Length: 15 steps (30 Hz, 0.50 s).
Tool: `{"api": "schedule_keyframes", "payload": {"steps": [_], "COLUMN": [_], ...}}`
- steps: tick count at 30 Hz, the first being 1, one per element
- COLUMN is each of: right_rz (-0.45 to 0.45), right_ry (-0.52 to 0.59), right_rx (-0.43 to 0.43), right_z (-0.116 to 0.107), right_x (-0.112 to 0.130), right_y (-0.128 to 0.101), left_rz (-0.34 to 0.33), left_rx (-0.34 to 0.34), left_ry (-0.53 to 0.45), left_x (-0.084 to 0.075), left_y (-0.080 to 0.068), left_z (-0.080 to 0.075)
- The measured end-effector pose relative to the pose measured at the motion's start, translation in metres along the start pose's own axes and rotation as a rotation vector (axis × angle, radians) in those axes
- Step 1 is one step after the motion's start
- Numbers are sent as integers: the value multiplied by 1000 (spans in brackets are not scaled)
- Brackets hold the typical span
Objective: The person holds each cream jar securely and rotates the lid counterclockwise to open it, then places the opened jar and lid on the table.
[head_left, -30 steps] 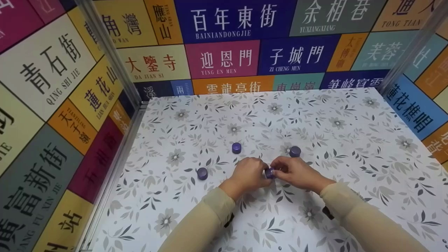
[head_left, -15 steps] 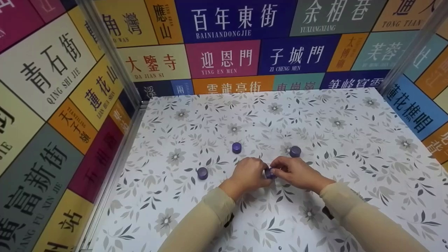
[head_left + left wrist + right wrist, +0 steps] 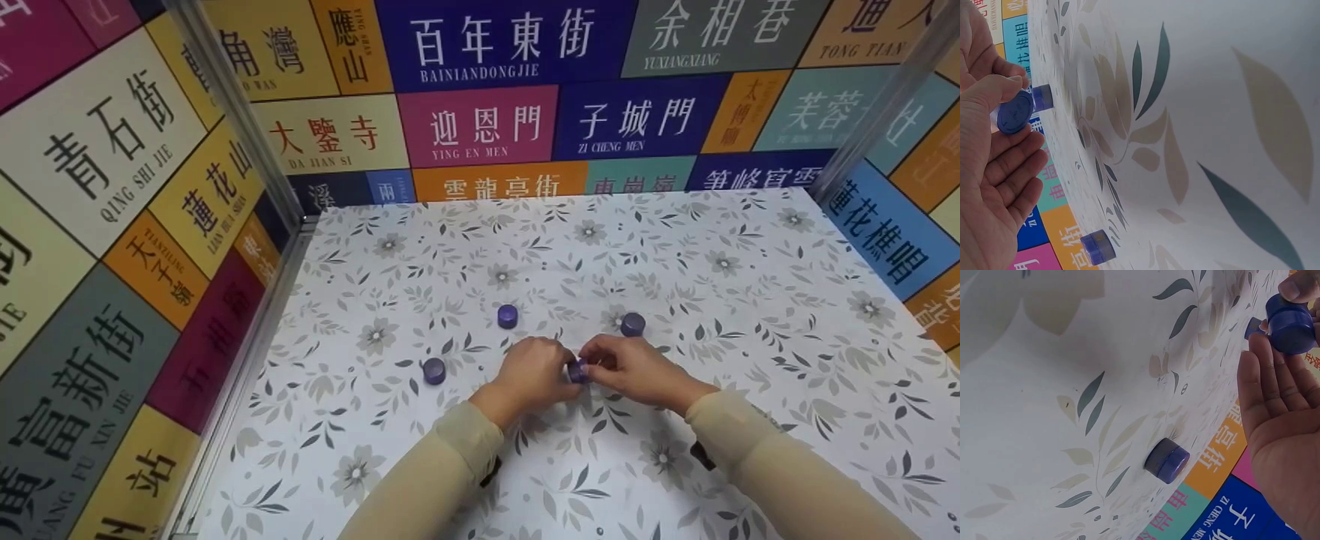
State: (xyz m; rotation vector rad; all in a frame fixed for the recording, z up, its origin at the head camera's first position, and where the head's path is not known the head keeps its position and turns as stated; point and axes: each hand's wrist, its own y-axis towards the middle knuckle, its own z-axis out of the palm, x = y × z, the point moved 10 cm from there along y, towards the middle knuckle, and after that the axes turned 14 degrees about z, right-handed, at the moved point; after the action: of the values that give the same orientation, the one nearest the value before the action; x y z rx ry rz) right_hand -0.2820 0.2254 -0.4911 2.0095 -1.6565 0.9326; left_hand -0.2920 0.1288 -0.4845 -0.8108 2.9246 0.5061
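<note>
Both hands meet over the floral table and pinch one small purple cap between them. My left hand grips it from the left and my right hand from the right. In the left wrist view the left hand holds the round blue-purple cap between thumb and fingers. The right wrist view shows the right hand with its thumb on top of the cap and its fingers under it.
Three more purple caps stand on the table: one at the left, one behind the hands and one by the right hand. Walls of coloured signs with metal corner posts close in three sides.
</note>
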Motion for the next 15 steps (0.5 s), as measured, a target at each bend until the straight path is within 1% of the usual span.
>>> {"api": "schedule_keyframes", "payload": {"steps": [6, 15], "right_rz": [11, -13], "right_ry": [6, 30], "right_rx": [3, 11], "right_z": [0, 0], "right_x": [-2, 0], "right_y": [0, 1], "left_rz": [2, -4], "left_rx": [0, 13], "left_ry": [-1, -2], "left_x": [0, 1], "left_y": [1, 1], "left_z": [0, 0]}}
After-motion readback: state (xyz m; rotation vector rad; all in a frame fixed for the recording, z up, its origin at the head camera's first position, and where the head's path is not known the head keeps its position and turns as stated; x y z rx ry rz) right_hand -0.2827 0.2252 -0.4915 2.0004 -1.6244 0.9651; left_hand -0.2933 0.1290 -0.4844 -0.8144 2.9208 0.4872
